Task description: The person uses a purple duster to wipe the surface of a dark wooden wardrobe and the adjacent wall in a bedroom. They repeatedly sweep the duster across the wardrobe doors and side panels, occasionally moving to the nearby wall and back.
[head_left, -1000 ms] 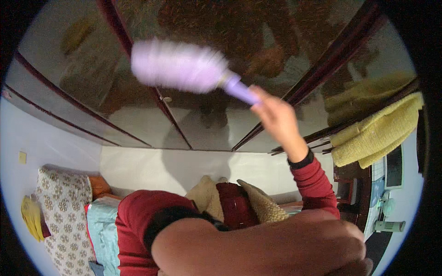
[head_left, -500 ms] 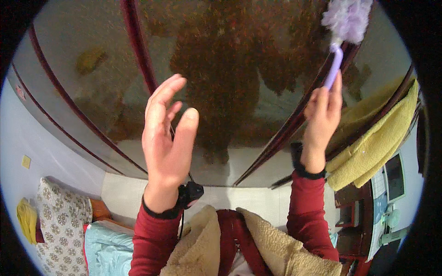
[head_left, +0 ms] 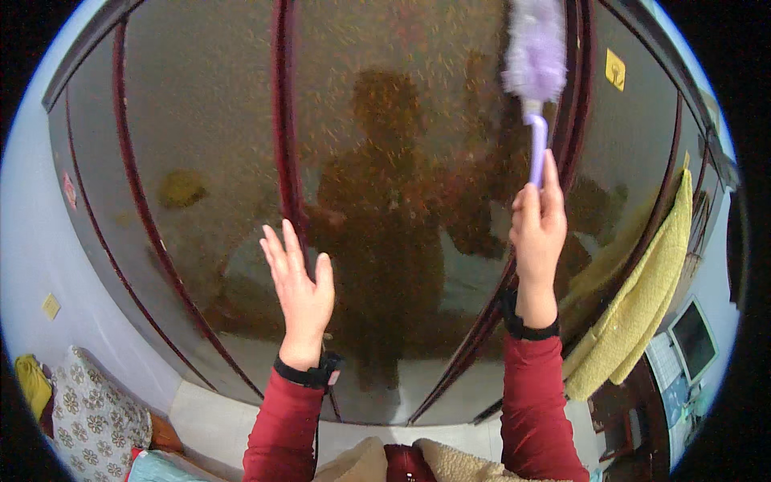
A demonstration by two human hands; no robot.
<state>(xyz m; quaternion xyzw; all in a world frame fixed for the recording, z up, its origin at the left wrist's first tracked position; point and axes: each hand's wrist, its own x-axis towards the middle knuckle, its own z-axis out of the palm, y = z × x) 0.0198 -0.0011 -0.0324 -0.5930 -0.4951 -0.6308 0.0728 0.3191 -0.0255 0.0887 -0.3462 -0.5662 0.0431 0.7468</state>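
A fluffy lilac duster [head_left: 536,60] is held upright by its bent purple handle in my right hand [head_left: 538,237], with the fingers closed round it. Its head lies against or just before a dark, glossy wardrobe door [head_left: 385,233], near a dark red vertical frame strip [head_left: 580,88] on the right. My left hand [head_left: 301,293] is raised before the doors, fingers spread, nothing in it. It is nearest to another dark red strip [head_left: 285,104]; whether it touches the surface I cannot tell. Dark bands circle both wrists.
A yellow-green towel [head_left: 642,297] hangs along the wardrobe's right side. Beyond it are a monitor [head_left: 693,341] and a dark wooden desk [head_left: 642,410]. At lower left lies a flower-patterned cushion [head_left: 92,410] beside pale blue bedding [head_left: 165,467]. The floor [head_left: 217,414] is pale tile.
The view has tilted up, showing more of the wardrobe's upper part. The duster and right hand have shifted left in the picture. My left hand sits lower, with its fingers more spread.
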